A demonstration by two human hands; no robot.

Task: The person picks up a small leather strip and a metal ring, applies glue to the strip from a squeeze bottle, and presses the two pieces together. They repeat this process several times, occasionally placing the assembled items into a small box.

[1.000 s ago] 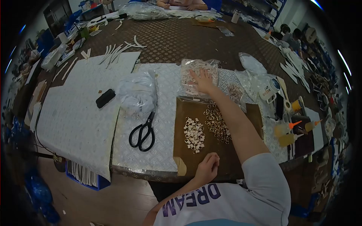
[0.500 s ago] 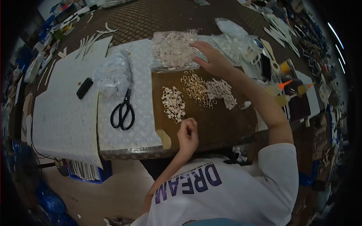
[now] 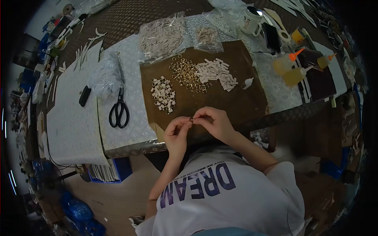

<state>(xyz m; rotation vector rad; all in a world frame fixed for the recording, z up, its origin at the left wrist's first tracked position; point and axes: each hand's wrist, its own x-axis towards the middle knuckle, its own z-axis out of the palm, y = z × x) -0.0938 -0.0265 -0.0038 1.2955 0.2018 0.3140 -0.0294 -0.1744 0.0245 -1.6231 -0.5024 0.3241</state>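
At the near edge of a brown mat (image 3: 240,104), my left hand (image 3: 177,133) and my right hand (image 3: 215,122) meet fingertip to fingertip. Both pinch a tiny piece that looks like a small metal ring (image 3: 192,119), partly hidden by the fingers. Just beyond them on the mat lie three piles. On the left are pale strips folded around rings (image 3: 163,94), in the middle loose gold-coloured rings (image 3: 185,72), and on the right short flat white strips (image 3: 218,72).
Behind the mat lie a large plastic bag of pale strips (image 3: 163,37) and a smaller bag (image 3: 207,38). Black-handled scissors (image 3: 119,114) and a bundled plastic bag (image 3: 106,76) are at left. A mug (image 3: 250,23), phone (image 3: 270,37) and orange-tipped bottle (image 3: 284,65) stand right.
My right hand has come back from the large bag behind the mat to my left hand. Both now pinch the same tiny piece. The camera view has shifted.
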